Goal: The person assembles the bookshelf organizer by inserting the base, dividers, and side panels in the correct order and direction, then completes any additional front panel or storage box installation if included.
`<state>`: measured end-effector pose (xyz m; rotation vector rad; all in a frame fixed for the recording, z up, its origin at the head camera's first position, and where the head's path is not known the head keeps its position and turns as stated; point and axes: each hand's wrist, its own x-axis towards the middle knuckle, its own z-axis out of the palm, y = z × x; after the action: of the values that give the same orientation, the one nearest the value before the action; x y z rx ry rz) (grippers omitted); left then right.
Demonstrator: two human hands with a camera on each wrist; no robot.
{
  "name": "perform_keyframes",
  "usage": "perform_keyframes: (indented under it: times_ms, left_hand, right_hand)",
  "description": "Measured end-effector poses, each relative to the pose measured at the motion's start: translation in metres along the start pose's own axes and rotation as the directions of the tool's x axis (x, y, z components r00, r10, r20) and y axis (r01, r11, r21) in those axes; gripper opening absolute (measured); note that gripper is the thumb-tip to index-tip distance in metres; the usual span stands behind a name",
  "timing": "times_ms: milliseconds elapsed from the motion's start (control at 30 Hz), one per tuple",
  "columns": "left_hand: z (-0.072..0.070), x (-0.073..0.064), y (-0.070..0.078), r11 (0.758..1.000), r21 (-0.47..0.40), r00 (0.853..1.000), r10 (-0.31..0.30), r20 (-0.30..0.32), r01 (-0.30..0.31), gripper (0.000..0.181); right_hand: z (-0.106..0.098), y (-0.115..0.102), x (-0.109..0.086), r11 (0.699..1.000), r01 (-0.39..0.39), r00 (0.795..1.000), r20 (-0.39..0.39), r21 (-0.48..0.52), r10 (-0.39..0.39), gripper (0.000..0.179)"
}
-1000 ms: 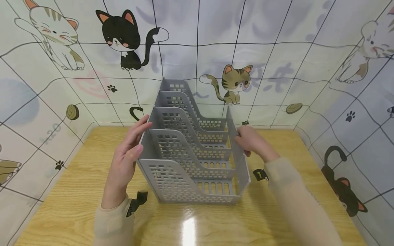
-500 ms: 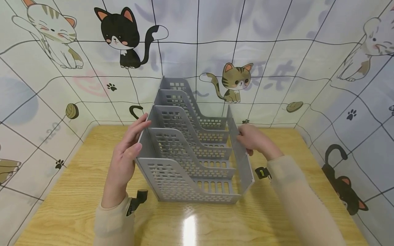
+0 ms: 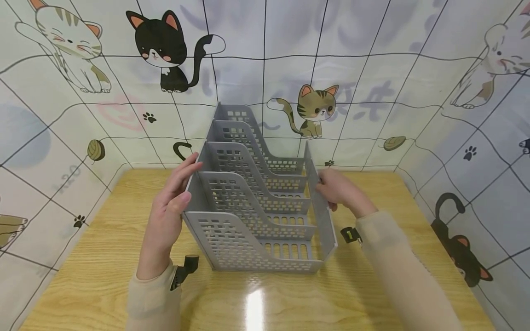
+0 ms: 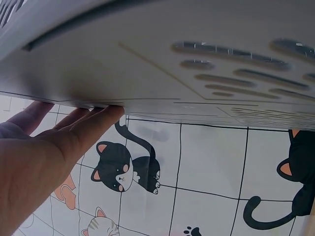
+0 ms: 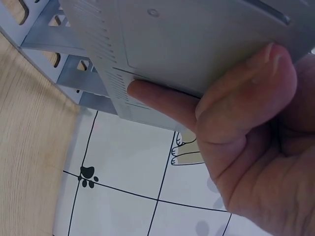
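A grey plastic file organizer (image 3: pixel 248 264) with several upright compartments stands on the wooden table (image 3: pixel 265 303). Its dividers have brick-pattern holes. My left hand (image 3: pixel 165 216) rests against its tall left side, fingers extended along the outer face; the left wrist view shows the fingertips touching that wall (image 4: pixel 147 73). On the low right side, a flat grey panel (image 3: pixel 325 220) leans slightly outward, its near end apart from the dividers. My right hand (image 3: pixel 341 191) holds this panel from the outside. In the right wrist view, one finger lies along the panel (image 5: pixel 167 44) and others are curled.
A cat-print cloth (image 3: pixel 265 82) with grid lines hangs behind the table and along both sides. The organizer's far end stands near the back cloth. Black wrist mounts (image 3: pixel 190 264) stick out from both sleeves.
The grey panel's near end swung outward to the right with my right hand, then came back toward the organizer. My left hand has stayed in place.
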<state>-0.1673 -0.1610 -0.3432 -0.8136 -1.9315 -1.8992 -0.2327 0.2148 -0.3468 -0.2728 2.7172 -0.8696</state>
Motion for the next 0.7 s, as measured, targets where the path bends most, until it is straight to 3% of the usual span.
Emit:
perform_keyframes:
  times_ms: [467, 700]
  left_hand:
    - [0.000, 0.001, -0.002, 1.000, 0.017, 1.000, 0.017, 0.005, -0.018, 0.050]
    - [0.000, 0.002, -0.002, 1.000, 0.003, 1.000, 0.026, 0.010, -0.026, 0.050]
  right_hand:
    - [0.020, 0.002, 0.000, 1.000, -0.018, 0.993, -0.118, -0.021, 0.015, 0.020]
    - [0.021, 0.003, -0.001, 1.000, -0.026, 0.990, -0.137, -0.005, 0.025, 0.022]
